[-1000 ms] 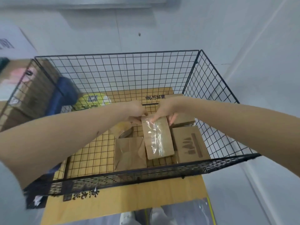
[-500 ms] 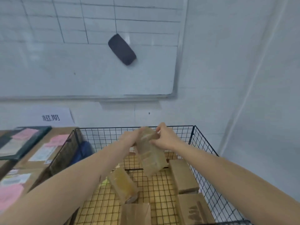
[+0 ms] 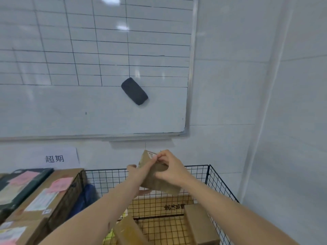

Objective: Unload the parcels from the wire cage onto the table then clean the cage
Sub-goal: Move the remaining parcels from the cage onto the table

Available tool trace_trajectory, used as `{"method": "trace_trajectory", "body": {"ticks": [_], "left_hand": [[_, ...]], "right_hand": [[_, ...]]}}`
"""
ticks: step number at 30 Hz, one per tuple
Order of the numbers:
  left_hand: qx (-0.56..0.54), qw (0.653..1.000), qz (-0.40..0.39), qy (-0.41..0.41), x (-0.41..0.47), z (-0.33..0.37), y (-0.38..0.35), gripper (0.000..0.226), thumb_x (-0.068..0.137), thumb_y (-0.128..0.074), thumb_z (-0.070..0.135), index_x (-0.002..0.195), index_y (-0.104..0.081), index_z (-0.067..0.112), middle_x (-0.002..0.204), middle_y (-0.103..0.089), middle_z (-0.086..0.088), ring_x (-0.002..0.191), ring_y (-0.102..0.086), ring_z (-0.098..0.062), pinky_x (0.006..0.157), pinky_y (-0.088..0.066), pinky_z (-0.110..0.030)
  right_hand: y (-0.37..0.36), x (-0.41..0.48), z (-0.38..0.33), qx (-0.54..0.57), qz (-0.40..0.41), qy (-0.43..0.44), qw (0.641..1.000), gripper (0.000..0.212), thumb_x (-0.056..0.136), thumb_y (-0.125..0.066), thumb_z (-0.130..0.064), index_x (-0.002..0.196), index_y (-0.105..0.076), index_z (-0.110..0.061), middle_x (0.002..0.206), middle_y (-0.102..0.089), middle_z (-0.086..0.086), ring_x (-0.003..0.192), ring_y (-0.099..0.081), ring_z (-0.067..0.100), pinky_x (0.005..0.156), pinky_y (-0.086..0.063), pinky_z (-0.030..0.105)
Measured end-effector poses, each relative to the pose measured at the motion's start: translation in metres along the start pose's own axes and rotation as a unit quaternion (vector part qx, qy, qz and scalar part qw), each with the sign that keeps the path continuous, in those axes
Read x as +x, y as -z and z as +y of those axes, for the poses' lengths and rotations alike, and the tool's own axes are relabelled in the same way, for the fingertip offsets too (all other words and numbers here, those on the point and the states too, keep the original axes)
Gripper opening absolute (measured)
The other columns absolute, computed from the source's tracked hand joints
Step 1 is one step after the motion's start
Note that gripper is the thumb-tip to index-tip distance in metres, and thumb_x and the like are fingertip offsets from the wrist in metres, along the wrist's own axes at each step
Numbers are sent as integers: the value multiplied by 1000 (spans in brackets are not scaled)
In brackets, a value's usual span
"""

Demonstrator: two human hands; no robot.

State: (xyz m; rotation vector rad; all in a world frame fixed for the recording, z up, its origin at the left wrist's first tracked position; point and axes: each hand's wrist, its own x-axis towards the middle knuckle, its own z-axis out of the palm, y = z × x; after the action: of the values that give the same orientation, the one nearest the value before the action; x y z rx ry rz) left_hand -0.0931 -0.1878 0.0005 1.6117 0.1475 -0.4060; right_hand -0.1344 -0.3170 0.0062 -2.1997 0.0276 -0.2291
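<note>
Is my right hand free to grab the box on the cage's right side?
Probably not yet: right hand and left hand both grip a parcel above the cage. The box lies uncovered below.

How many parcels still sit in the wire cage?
2: the middle parcel and the right parcel by the cage wall. The left hand and right hand grip a third parcel above; others may be hidden.

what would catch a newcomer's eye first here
First, the brown parcel gripped by the left hand and right hand at centre, raised above the black wire cage. Next, the dark eraser stuck on the gridded whiteboard that fills the upper left wall. Other parcels lie in the cage below the arms.
</note>
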Motion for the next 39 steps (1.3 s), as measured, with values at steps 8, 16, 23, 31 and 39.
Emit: {"method": "trace_trajectory", "body": {"ticks": [8,16,23,31,39], "left_hand": [[-53,998,15,-13,14,6,15,55,84,-63,43,122,-33,17,117,-44,-13,99,-51,-30,73,-59,-46],[-110,994,-2,-16,17,4,24,57,92,-51,31,139,-20,36,115,-44,-8,105,-52,-36,71,-58,-54],[-40,991,-112,-55,11,0,26,96,65,-74,33,135,-14,61,136,-34,-11,101,-60,-38,69,-57,-55],[49,990,-82,-100,18,4,25,53,87,-64,40,122,-31,17,132,-46,-8,118,-49,-25,92,-49,-51],[179,973,-27,-140,19,-5,29,56,89,-54,54,124,-33,15,117,-51,-5,104,-52,-18,88,-43,-33]], "right_hand": [[21,-5,7,-62,56,-10,996,68,86,-69,-36,142,-34,-20,143,-43,-3,122,-45,12,78,-41,12],[20,-6,11,-77,14,-142,987,70,92,-44,-60,141,-33,-10,129,-55,7,95,-66,17,80,-55,28],[8,7,1,173,102,-222,954,82,88,-57,-57,145,-13,-16,133,-51,11,105,-61,28,84,-56,44],[2,14,7,200,168,-202,944,45,99,-49,-28,133,-27,-9,115,-63,10,88,-66,20,66,-60,35],[-3,6,1,49,133,-108,984,51,90,-65,-32,126,-36,-11,131,-52,4,105,-53,17,67,-45,17]]}}
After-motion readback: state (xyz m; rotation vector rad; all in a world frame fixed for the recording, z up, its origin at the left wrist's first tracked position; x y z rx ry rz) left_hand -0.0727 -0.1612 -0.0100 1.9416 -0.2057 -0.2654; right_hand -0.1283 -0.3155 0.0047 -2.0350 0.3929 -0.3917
